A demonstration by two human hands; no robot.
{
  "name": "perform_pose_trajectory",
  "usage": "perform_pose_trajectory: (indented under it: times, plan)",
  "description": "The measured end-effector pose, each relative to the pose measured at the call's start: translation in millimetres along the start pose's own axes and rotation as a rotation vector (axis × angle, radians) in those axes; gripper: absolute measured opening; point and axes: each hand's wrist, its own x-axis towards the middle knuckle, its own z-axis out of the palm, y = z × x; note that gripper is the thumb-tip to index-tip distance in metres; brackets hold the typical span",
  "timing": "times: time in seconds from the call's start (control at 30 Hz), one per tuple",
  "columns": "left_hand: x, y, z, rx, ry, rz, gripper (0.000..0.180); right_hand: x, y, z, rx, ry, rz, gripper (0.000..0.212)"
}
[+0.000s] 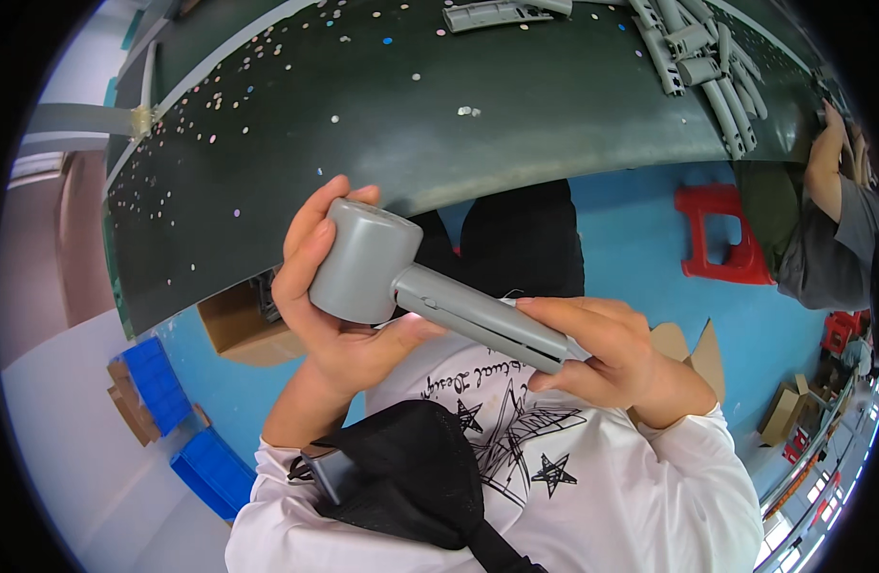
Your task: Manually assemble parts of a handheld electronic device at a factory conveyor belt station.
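A grey plastic hair dryer housing [365, 260] is held tilted in front of my chest, its round head at upper left and its handle [482, 318] running down to the right. My left hand [312, 277] is closed around the head, fingers on the far side and thumb near the neck. My right hand [607, 355] pinches the lower end of the handle between thumb and fingers. A long dark slot shows along the handle near that end. Something pale pokes out at the handle's tip by my right fingers; its kind I cannot make out.
A dark green table [516, 119] curves ahead, dotted with small round specks. Grey handle shells [717, 72] are piled at its far right, with more [497, 14] at the back. Below are a red stool [721, 239], a cardboard box [244, 329] and blue bins [158, 387]. Another person [836, 229] works at right.
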Motion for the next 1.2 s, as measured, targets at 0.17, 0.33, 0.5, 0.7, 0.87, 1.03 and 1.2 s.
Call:
perform_pose_trajectory:
  times: [0.17,0.33,0.5,0.7,0.87,1.03,1.2]
  plan:
    - [-5,-2,-1,0.005,0.007,-0.021,0.095,-4,2,6,0.031,0.038,-0.032,0.057]
    - [-1,2,3,-0.053,0.047,-0.107,0.095,1,-5,8,-0.018,0.035,0.026,0.059]
    - [6,9,-3,-0.022,0.062,-0.099,0.096,11,1,10,-0.041,0.095,-0.072,0.060]
    - [5,10,1,0.043,-0.029,0.013,0.095,7,2,19,-0.112,0.190,-0.046,0.049]
    - [0,7,8,0.053,-0.007,0.001,0.091,4,1,24,-0.167,0.238,-0.056,0.042]
    - [-1,7,12,0.087,0.018,0.076,0.086,1,-4,29,-0.169,0.311,-0.015,0.037]
    - [4,6,10,0.156,0.001,-0.098,0.085,7,-1,18,0.081,0.173,0.293,0.030]
